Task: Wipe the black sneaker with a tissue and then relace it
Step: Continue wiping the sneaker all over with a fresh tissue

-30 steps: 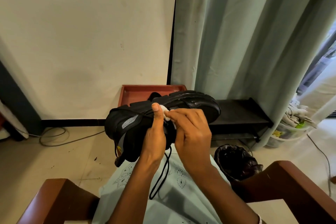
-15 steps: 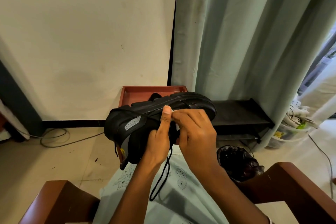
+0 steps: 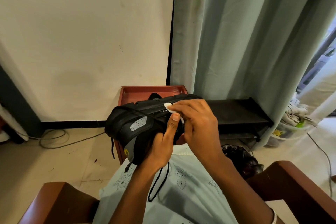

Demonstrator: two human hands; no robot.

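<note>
Sneaker (image 3: 138,125), black, held on its side above the person's lap, its sole turned toward the wall. The left hand (image 3: 160,149) grips the shoe from beneath, fingers curled round the upper and thumb lying up its side. The right hand (image 3: 198,129) holds a crumpled white tissue (image 3: 168,106) in curled fingers and presses it against the sole's edge. A loose black lace (image 3: 158,185) hangs from the shoe over a pale green garment (image 3: 190,187). Behind stand a red-brown tray (image 3: 151,88) and a low black shelf (image 3: 236,111), the latter beside a grey-green curtain (image 3: 245,42). A wooden chair arm (image 3: 60,202) lies at either side of the lap.
</note>
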